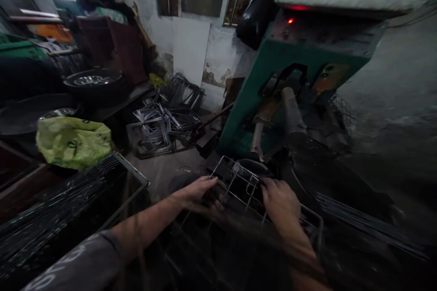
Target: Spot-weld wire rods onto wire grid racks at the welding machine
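Note:
Both of my hands hold a wire rack frame (239, 177) in front of a green machine (273, 77). My left hand (200, 193) grips the frame's left side, fingers curled round the wires. My right hand (280, 200) is closed on the frame's middle-right wires. The frame lies roughly flat, tilted a little, just below the machine's metal arm (292, 111). A red light (290, 21) glows on the machine's upper part.
A heap of finished wire frames (164, 118) lies on the floor behind. A yellow-green plastic bag (73, 141) sits at left, above a tray of long dark rods (61, 209). More rods (368, 225) lie at right. Dark round pans (94, 82) stand at back left.

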Demonstrator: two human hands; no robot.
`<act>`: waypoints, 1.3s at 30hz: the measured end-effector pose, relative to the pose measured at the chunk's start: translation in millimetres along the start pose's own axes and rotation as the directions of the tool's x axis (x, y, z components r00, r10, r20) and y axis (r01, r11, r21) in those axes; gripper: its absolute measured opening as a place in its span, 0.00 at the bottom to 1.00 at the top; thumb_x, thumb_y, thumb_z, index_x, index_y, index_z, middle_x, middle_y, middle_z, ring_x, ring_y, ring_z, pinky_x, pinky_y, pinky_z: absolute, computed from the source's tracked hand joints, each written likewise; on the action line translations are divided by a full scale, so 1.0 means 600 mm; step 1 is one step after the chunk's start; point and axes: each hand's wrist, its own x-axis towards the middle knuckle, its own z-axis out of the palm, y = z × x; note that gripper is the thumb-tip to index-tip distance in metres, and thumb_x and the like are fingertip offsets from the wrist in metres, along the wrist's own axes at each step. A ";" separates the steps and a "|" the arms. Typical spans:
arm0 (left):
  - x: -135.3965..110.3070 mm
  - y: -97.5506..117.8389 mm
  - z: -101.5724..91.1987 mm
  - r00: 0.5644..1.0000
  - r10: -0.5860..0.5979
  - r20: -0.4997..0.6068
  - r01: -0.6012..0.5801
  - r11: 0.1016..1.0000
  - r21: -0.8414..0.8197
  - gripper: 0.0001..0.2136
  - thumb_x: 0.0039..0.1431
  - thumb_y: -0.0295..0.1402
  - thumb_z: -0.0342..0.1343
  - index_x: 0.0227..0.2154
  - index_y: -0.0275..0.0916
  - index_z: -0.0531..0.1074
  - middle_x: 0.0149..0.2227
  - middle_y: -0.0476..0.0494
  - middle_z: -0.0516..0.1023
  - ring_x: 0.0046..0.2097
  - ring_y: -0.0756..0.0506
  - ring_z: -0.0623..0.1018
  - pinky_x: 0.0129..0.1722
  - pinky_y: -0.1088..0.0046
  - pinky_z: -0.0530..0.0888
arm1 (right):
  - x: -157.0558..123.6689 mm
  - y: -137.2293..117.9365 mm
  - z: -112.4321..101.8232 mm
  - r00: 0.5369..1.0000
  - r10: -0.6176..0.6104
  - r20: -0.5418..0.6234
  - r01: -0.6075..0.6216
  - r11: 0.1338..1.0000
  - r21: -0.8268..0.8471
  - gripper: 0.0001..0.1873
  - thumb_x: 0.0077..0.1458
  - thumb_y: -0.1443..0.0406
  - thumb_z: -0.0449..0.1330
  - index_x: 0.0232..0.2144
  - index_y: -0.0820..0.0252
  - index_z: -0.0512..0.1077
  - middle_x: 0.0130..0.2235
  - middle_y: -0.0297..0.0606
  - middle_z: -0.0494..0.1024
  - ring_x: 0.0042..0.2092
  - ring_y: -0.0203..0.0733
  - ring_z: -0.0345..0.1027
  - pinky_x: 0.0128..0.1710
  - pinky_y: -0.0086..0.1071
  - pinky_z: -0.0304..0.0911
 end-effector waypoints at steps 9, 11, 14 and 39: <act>0.008 -0.006 -0.018 0.996 -0.031 0.089 0.029 0.999 0.023 0.24 0.55 0.49 0.55 0.44 0.32 0.65 0.29 0.35 0.78 0.26 0.40 0.79 0.24 0.70 0.73 | -0.011 0.015 0.033 0.929 -0.209 -0.306 0.199 0.978 -0.065 0.09 0.58 0.69 0.52 0.35 0.62 0.73 0.32 0.40 0.74 0.34 0.46 0.60 0.34 0.36 0.55; 0.008 -0.009 -0.018 0.998 -0.012 0.067 0.011 1.000 0.022 0.23 0.55 0.48 0.56 0.43 0.31 0.66 0.29 0.35 0.78 0.27 0.42 0.79 0.26 0.70 0.73 | -0.014 0.018 0.038 0.929 -0.202 -0.309 0.187 0.979 -0.080 0.09 0.59 0.69 0.52 0.35 0.62 0.73 0.31 0.40 0.74 0.34 0.46 0.60 0.34 0.36 0.54; 0.008 -0.013 -0.017 0.997 0.020 0.068 -0.022 0.999 0.030 0.23 0.54 0.48 0.57 0.42 0.31 0.68 0.28 0.36 0.78 0.27 0.42 0.79 0.27 0.71 0.73 | -0.017 0.019 0.045 0.925 -0.206 -0.318 0.188 0.978 -0.087 0.09 0.58 0.69 0.53 0.35 0.63 0.73 0.31 0.41 0.74 0.34 0.46 0.60 0.33 0.35 0.53; 0.094 0.023 0.017 0.985 0.079 0.152 -0.078 0.997 -0.011 0.25 0.51 0.50 0.58 0.41 0.33 0.64 0.29 0.33 0.78 0.27 0.37 0.80 0.24 0.63 0.75 | 0.072 0.087 0.019 0.845 -0.299 -0.443 0.226 0.951 -0.211 0.09 0.57 0.68 0.52 0.33 0.60 0.73 0.28 0.39 0.75 0.35 0.46 0.64 0.35 0.36 0.51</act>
